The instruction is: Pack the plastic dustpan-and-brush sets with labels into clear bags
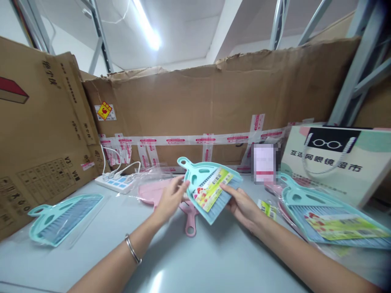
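Dustpan (199, 169), mint green, is held tilted above the table (171, 260). The left hand (171, 196) grips its edge near the handle; the right hand (242, 203) clasps the opposite side, thumb on the printed card (214, 190), probably to steady card and brush (217, 209). Beyond lies a pink dustpan (149, 192); a wrapped set (65, 219) sits well apart leftward, seemingly so it doesn't crowd the hands.

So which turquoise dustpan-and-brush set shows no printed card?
The leftmost set, lying on the table; the held set and rightmost set both show yellow-green cards.
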`<state>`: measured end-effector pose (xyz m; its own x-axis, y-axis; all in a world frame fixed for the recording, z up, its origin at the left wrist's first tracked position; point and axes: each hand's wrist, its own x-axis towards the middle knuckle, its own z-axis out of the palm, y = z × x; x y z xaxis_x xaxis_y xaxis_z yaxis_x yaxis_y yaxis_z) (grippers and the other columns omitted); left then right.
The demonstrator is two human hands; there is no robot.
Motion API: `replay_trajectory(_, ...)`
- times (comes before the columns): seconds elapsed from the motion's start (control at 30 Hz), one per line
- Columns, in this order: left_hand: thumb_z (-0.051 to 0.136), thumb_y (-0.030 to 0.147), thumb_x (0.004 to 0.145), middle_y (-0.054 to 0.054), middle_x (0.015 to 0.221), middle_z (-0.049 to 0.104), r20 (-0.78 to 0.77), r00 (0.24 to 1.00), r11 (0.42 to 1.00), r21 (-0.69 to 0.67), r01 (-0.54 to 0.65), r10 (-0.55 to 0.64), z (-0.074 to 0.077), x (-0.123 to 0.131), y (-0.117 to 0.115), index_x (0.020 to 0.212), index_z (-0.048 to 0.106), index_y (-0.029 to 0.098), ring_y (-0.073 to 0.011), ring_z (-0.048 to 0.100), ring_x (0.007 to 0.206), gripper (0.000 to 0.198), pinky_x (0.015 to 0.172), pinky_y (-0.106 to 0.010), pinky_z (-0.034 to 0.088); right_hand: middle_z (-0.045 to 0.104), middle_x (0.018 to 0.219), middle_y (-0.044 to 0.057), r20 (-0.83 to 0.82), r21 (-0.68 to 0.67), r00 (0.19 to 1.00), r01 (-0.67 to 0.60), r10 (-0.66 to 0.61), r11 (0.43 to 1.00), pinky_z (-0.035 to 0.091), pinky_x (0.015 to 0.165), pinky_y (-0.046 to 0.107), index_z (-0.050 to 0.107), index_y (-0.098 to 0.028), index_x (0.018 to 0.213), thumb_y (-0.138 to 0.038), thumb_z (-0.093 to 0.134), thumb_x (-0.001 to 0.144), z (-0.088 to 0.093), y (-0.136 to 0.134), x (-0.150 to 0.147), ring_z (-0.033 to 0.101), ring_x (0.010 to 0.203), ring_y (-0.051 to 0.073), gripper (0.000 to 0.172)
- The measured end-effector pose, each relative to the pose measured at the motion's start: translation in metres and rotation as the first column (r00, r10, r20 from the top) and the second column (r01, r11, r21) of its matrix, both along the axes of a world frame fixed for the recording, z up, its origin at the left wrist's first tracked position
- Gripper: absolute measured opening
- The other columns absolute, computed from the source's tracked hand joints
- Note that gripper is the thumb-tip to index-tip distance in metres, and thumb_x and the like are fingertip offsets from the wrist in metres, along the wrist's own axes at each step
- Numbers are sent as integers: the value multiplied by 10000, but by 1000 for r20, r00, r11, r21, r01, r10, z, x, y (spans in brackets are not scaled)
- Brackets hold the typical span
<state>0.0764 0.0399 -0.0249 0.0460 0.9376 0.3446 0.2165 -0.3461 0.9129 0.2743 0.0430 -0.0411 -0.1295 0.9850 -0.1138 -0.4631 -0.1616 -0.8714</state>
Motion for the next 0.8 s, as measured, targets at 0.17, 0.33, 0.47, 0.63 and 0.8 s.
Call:
replay_trajectory(0.17,549,322,749,-135,1097,583,-422,727,827,422,-371,542,16,-87,38,1053,580,163,-300,476,1105,344,987,-439,302,700,878,20,-29,28,988,155,-154,988,548,632,303,571,-224,902,-208,623,732,8,9,12,653,783,185,178)
replay_trajectory(0.33,631,331,673,-215,1209,514,-814,303,760,238,-604,496,-2,-141,57,1152,506,95,-384,446,1123,548,902,-498,340,706,865,15,-44,32,979,202,-200,979,545,584,270,599,-247,865,-192,653,695,8,9,13,658,750,178,187)
replay_trajectory(0.47,510,236,755,-136,1060,620,-827,266,728,227,-647,495,-6,-143,57,965,591,161,-319,518,1053,238,837,-447,375,711,803,7,-47,12,982,181,-180,983,548,591,267,601,-226,852,-176,650,700,8,5,10,660,722,169,167)
replay_trajectory(0.63,443,233,785,-80,955,654,-554,405,676,478,-561,728,10,-136,51,956,579,198,-248,580,949,221,784,-357,405,710,773,-11,-59,40,980,193,-190,980,552,604,249,595,-209,857,-171,641,720,14,4,12,661,715,149,149)
replay_trajectory(0.8,487,277,772,-41,819,628,-158,800,725,549,-417,579,23,-119,45,906,525,174,-160,609,773,173,651,-239,439,708,793,-17,-100,74,957,278,-271,958,549,534,208,608,-218,920,-129,623,722,28,9,26,657,656,128,217)
